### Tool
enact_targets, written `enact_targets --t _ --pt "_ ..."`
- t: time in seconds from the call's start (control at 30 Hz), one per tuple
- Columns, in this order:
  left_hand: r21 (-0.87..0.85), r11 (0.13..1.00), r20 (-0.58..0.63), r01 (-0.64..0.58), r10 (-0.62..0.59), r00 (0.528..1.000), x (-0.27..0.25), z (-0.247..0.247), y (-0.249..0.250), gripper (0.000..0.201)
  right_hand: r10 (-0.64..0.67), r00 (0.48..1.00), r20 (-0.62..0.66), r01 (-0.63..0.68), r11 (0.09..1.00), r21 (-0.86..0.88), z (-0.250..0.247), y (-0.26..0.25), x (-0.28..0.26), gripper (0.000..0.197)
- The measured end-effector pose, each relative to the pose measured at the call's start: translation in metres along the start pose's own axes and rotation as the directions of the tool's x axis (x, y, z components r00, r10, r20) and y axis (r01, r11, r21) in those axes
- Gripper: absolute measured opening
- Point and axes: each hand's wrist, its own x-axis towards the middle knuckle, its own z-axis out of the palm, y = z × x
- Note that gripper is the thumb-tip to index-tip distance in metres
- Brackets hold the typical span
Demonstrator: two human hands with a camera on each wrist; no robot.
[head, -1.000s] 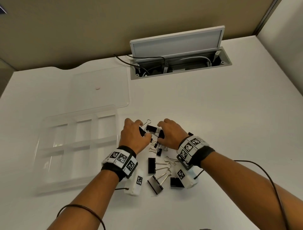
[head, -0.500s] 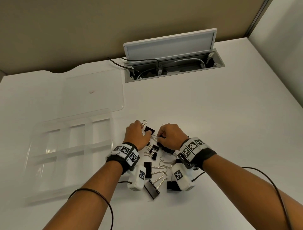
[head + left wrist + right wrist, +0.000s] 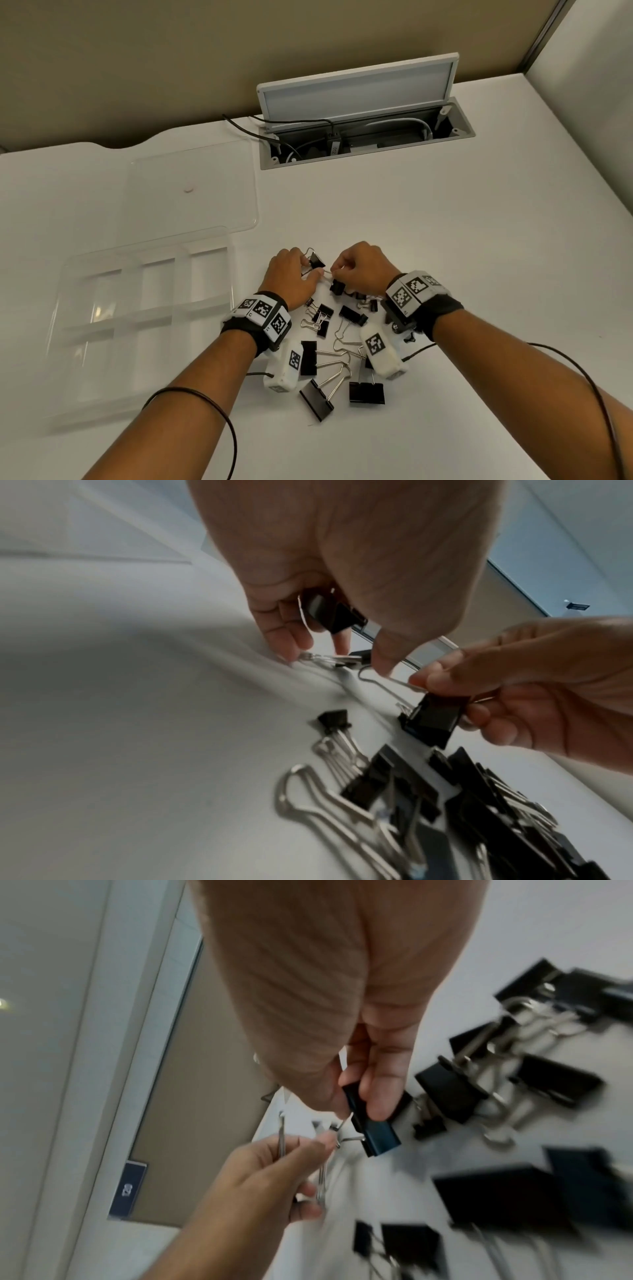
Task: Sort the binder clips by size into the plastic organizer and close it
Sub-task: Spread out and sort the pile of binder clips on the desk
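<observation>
Left hand (image 3: pixel 291 277) pinches one binder clip (image 3: pixel 317 261); right hand (image 3: pixel 363 270) grips another clip (image 3: pixel 337 287). Their wire handles look hooked together. Pulling hard could fling either clip wide of the organizer (image 3: pixel 68 274) at frame left.

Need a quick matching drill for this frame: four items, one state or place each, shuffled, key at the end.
Items:
1. left hand
2. right hand
3. plastic organizer
4. cable hatch

States:
A. flap raised, at the table's far edge
B. lid open, compartments bare
C. pinches a clip's wire handles
D. grips a binder clip's black body

Pairs: 1-C, 2-D, 3-B, 4-A
</observation>
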Motion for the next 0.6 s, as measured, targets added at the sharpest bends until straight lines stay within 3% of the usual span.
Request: enact_targets --t 0.2,0.33,0.6 --pt "0.032 0.999 -0.014 0.028 -0.027 1.0 0.016 -0.007 -0.002 0.028 0.082 0.991 -0.107 -0.061 0.981 0.186 -0.023 0.0 0.021 0.009" --pt "-0.039 0.998 -0.013 0.048 -0.048 0.999 0.023 -0.008 0.002 0.032 0.151 0.985 -0.086 -0.114 0.933 0.342 -0.024 0.001 0.038 0.007" --pt "-0.11 0.994 -0.049 0.005 -0.011 0.999 0.02 -0.01 0.006 0.054 0.137 0.99 -0.03 -0.129 0.974 0.185 -0.008 -0.011 0.044 0.014"
